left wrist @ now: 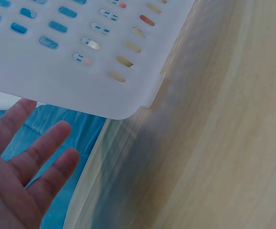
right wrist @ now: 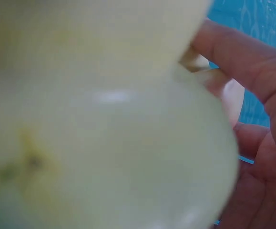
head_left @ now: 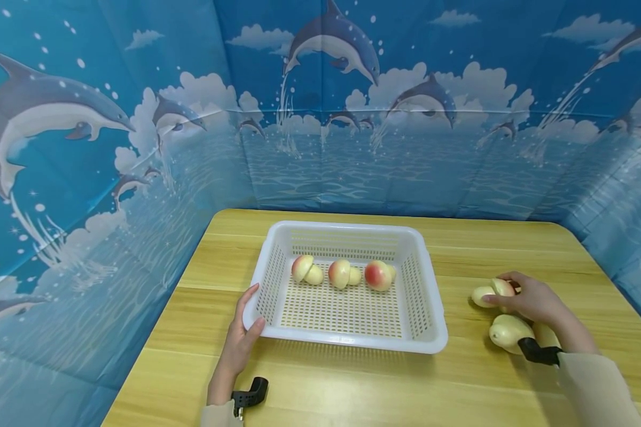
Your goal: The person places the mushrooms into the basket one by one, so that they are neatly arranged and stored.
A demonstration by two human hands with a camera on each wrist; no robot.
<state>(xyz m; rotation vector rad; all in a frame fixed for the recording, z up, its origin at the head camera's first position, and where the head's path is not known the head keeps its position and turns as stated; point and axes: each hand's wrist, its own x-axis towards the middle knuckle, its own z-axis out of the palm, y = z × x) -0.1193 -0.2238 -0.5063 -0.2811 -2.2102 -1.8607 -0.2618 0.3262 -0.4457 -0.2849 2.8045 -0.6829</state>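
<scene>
A white perforated plastic basket [head_left: 343,344] stands on the table. My left hand [head_left: 240,341] touches its near left corner with thumb and index finger; in the left wrist view the other fingers [left wrist: 45,155] are straight and spread beside the rim. Three toy mushrooms with cream-and-red caps lie in a row inside: a left one [head_left: 302,268], a middle one [head_left: 339,273] and a right one [head_left: 378,276]. To the right of the basket, my right hand [head_left: 534,299] grips another toy mushroom [head_left: 483,296] by its cap. Its stem points left.
Just nearer than the right hand lie pale yellow rounded fruit-like pieces [head_left: 507,333], one partly hidden by the wrist. They fill much of the right wrist view, blurred. A blue dolphin-print curtain [head_left: 406,166] surrounds the wooden table [head_left: 181,350].
</scene>
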